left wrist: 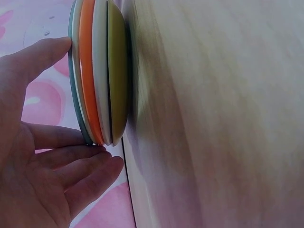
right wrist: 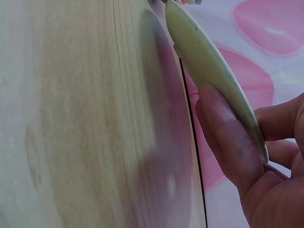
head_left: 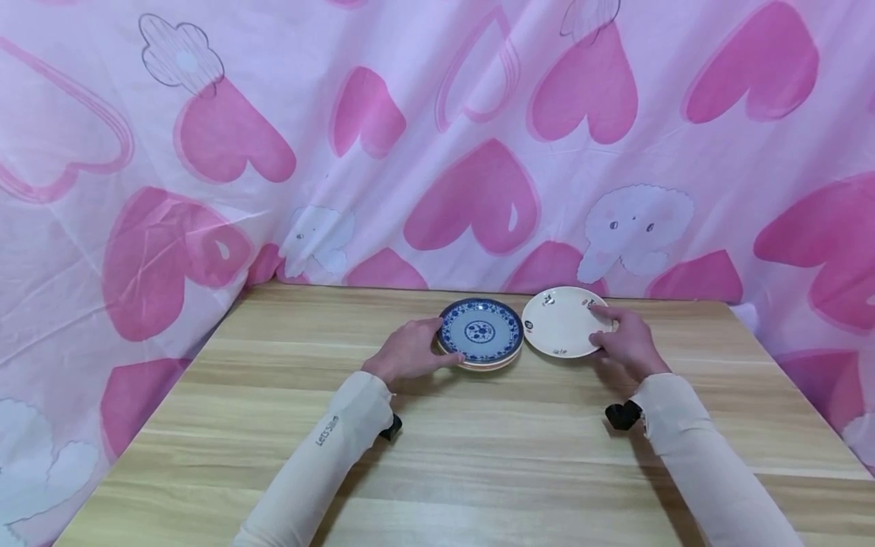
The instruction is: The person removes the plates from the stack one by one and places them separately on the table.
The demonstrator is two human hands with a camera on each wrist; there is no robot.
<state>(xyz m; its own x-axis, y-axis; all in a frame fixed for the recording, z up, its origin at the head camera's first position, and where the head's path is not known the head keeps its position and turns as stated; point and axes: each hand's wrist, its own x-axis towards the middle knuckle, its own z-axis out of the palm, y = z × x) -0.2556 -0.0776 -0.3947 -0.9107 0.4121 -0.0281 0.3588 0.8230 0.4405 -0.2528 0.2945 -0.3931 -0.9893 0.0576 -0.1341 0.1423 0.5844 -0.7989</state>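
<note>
A blue-and-white patterned plate tops a stack of several plates on the table. In the left wrist view the stack's layers show an orange rim, pale rims and an olive-coloured bottom plate. My left hand holds the stack at its left side, thumb and fingertips spread along the rim. My right hand pinches the right edge of a white plate with small dark motifs. That plate is tilted, its underside raised over the table on the held side, and its left edge is right at the stack.
The wood-grain table ends just behind the plates. A pink cloth with hearts hangs along the back and sides. Black devices sit under both wrists, the right one close over the table.
</note>
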